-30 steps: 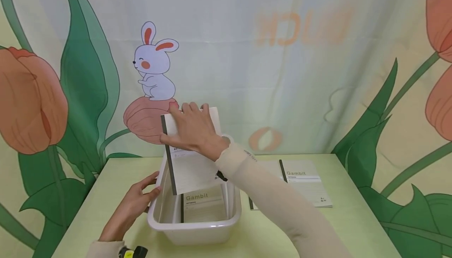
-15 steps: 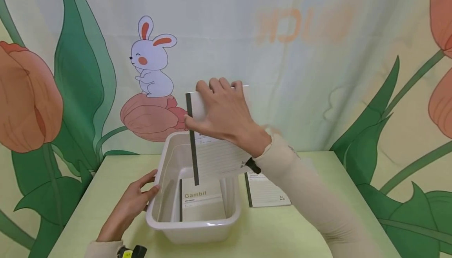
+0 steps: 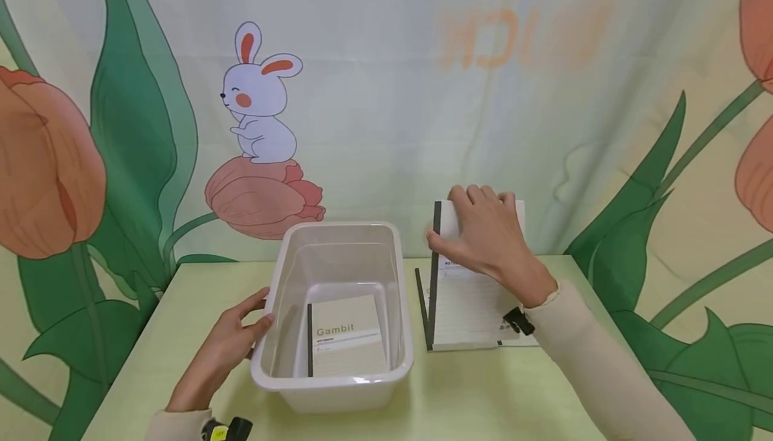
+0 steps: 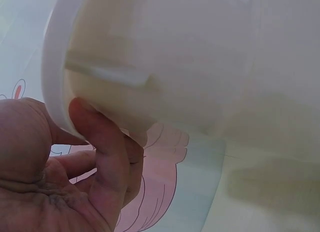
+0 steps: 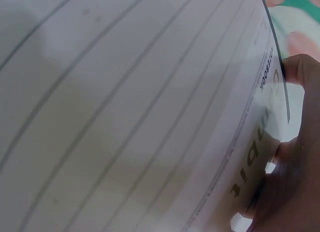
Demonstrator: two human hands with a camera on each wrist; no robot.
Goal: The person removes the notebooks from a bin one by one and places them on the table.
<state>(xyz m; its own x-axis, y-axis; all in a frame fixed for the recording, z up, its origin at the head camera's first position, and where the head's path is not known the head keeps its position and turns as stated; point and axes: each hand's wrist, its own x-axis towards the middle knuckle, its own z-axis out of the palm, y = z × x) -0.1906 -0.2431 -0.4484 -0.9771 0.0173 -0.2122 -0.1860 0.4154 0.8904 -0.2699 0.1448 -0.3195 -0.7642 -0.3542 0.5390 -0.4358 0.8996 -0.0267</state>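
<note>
My left hand (image 3: 232,337) pinches the left rim of an off-white plastic basin (image 3: 329,383). In the left wrist view, a curled finger (image 4: 102,134) hooks under the basin's lip from outside. A pale notebook (image 3: 347,354) with a dark spine and "Gambit" on its cover lies inside the basin. To the basin's right, my right hand (image 3: 486,236) grips a matching notebook (image 3: 465,313) by its upper part, thumb at the spine and fingertips over the top edge. This notebook is tilted up, its lower edge over the other notebooks. Its lined cover (image 5: 125,101) fills the right wrist view.
Behind the held notebook, parts of other notebooks (image 3: 421,286) show on the pale green table (image 3: 507,394); the rest of them is hidden. A curtain (image 3: 374,92) printed with a rabbit and tulips hangs at the table's back edge.
My right hand has lifted the notebook from over the basin, carried it right and lowered it over the notebooks on the table. The left hand stays at the basin's rim.
</note>
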